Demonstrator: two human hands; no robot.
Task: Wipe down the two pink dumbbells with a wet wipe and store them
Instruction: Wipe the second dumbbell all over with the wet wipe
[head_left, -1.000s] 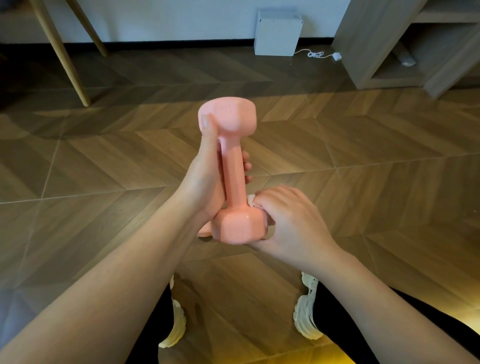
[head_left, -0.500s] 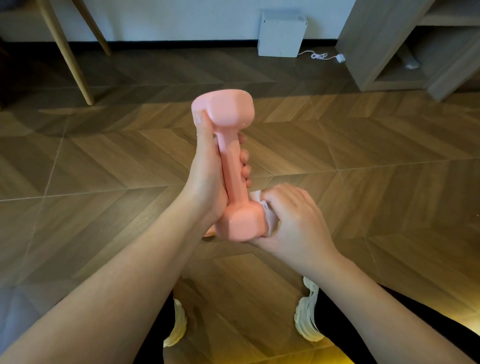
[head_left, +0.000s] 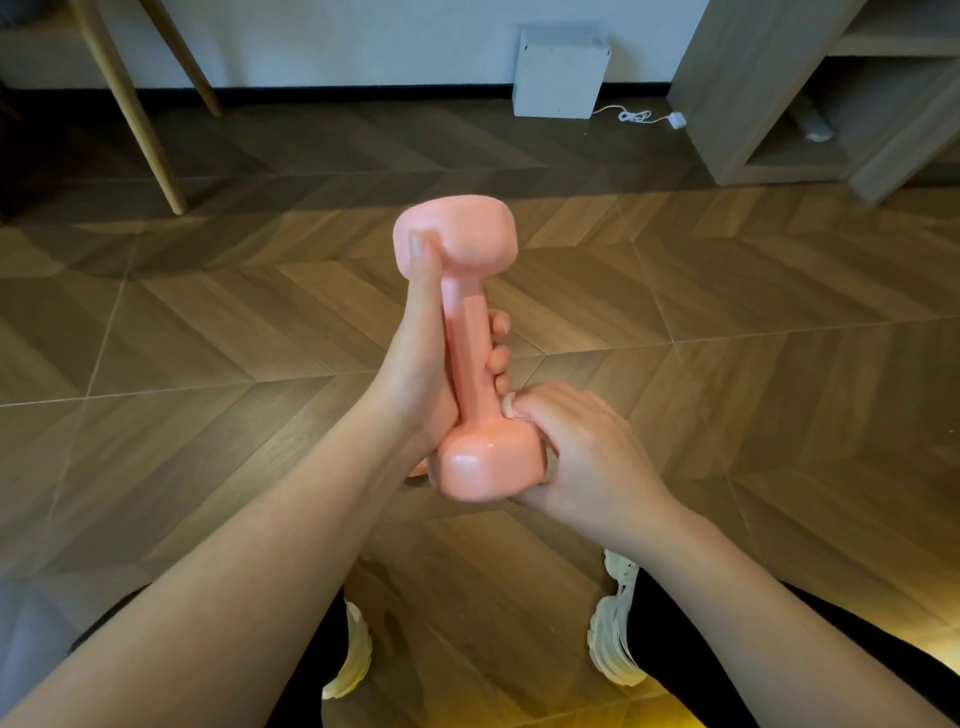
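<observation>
The left hand wraps the handle of a pink dumbbell, held upright above the wood floor. The right hand, fingers clamped on the wet wipe, has crept up the lower head toward the handle, suggesting that end is nearly done.

The floor is made of brown wooden boards laid in a zigzag pattern, with thin pale seams between the large panels. At the far side, against the wall, a white box stands on it. Just to the right of the box lies a white cable that ends in a small plug. Two slanted wooden legs stand on the floor far left, and a wooden shelf unit stands far right. Near, the person's two pale shoes rest on it, apart from each other.
</observation>
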